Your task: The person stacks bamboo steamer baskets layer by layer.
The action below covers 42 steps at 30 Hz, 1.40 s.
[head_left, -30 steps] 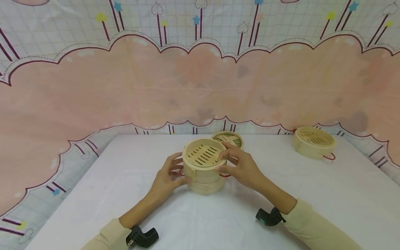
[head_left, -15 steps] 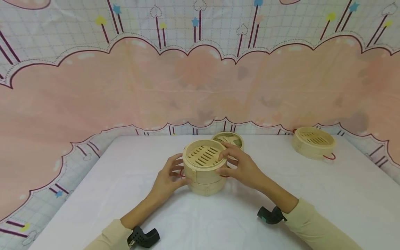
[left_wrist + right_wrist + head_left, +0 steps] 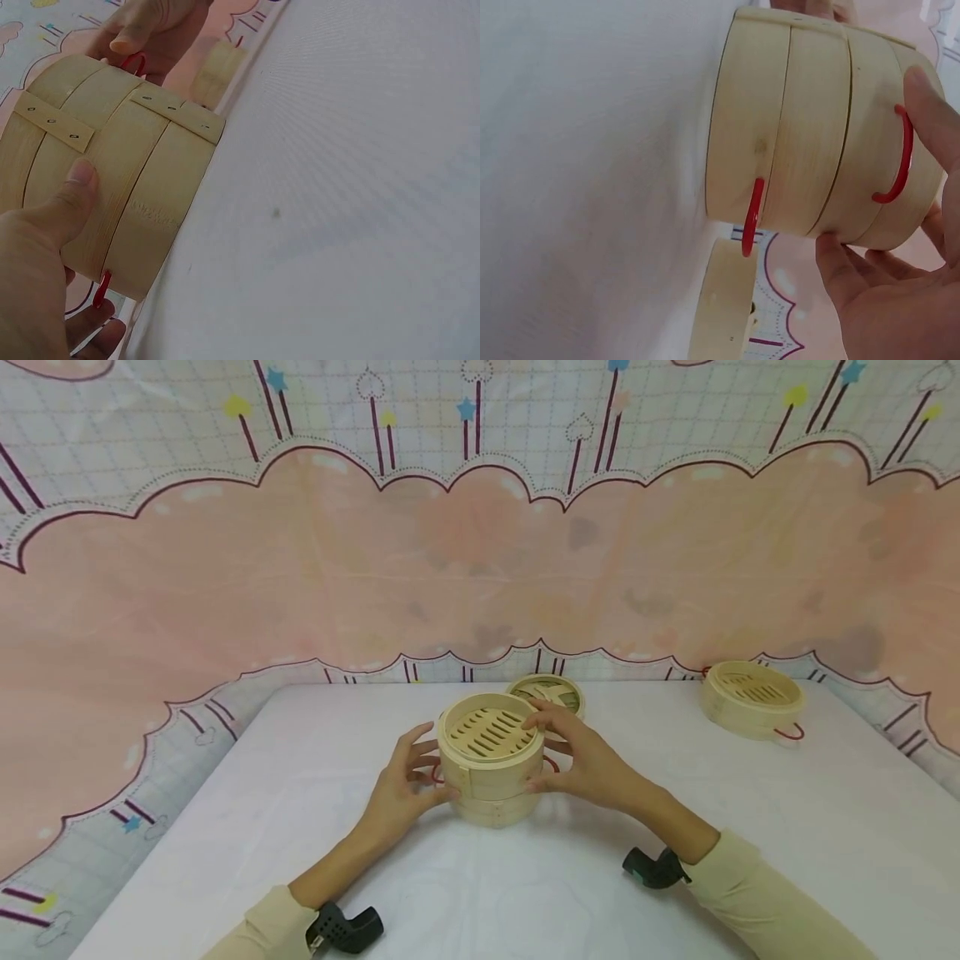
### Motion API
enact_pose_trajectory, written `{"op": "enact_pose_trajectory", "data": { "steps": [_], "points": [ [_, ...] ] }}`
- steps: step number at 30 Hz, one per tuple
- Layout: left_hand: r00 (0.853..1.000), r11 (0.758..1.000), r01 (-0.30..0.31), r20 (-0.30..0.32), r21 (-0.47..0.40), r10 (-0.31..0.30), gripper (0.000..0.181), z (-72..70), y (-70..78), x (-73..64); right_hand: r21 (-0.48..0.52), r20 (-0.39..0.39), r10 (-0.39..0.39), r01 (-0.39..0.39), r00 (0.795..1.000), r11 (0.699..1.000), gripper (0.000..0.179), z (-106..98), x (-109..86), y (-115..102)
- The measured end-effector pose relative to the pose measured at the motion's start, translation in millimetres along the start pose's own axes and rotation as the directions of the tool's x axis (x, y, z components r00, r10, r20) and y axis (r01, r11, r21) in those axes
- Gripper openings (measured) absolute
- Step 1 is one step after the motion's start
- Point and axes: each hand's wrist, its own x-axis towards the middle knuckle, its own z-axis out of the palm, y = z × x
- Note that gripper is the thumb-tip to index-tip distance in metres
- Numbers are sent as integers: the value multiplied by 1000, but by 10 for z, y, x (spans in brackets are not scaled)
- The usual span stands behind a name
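Two round bamboo steamer baskets stand stacked on the white table, the slatted upper steamer basket (image 3: 487, 735) on the lower steamer basket (image 3: 495, 812). From the left, my left hand (image 3: 397, 777) holds the upper basket, its thumb on the front wall and its fingers round the far side. My right hand (image 3: 592, 760) grips the upper basket's right side, with a fingertip at the rim and the thumb low on the wall. In the right wrist view, one red handle (image 3: 907, 161) shows on the upper basket and another red handle (image 3: 753, 217) on the lower one.
Just behind the stack sits a steamer piece (image 3: 566, 695) with a woven-looking top, partly hidden. Another slatted bamboo steamer basket (image 3: 753, 714) with red handles stands at the back right. A patterned cloth (image 3: 480, 568) hangs behind the white table (image 3: 300, 718).
My right thumb has slid lower on the upper basket's side, and the red handle there shows more. The left hand and the stack have hardly moved.
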Motion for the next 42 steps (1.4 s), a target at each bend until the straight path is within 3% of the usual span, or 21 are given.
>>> {"op": "enact_pose_trajectory", "data": {
  "steps": [9, 12, 14, 21, 33, 42],
  "points": [
    [1000, 1000, -9, 1, 2, 9, 87, -5, -13, 3, 5, -4, 8, -8, 1000, 1000, 65, -11, -43, -341],
    [1000, 1000, 3, 2, -6, -3, 86, -4, -16, -4, 7, -2, 12, -12, 1000, 1000, 65, -8, -49, -360],
    [1000, 1000, 8, 3, -8, -8, 85, -5, -12, -6, 11, -2, 13, -13, 1000, 1000, 65, -5, -48, -350],
    [1000, 1000, 18, 13, 12, -18, 85, 14, -3, -39, 26, 0, 22, -22, 1000, 999, 70, 24, -52, 16],
    [1000, 999, 26, 2, 21, -26, 82, -7, -11, -64, 20, 9, 46, -46, 999, 999, 69, 15, -39, 22],
    [1000, 999, -16, 13, 49, 15, 81, -17, 18, -50, 48, 10, 44, -45, 999, 998, 67, -23, -48, 10]
  ]
}}
